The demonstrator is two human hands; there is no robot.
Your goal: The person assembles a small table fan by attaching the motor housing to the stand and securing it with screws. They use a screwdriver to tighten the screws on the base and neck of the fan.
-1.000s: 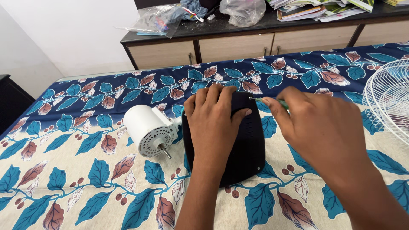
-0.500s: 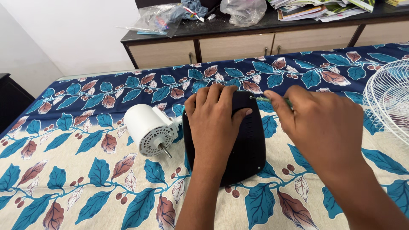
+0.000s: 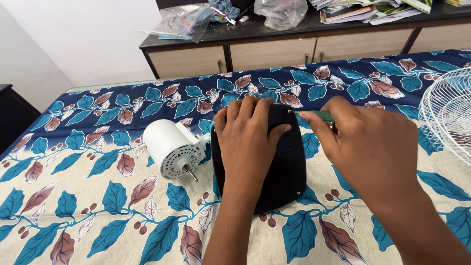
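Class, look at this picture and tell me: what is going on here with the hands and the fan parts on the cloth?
A person is working on a black fan base lying on a leaf-patterned cloth. The left hand presses flat on the base. The right hand holds a green-handled screwdriver, its tip at the base's top right corner. A white fan motor with its shaft sticking out lies just left of the base, and a white wire fan guard sits at the right edge.

1 head-worn view — close, angled down and forward across the patterned bedspread.
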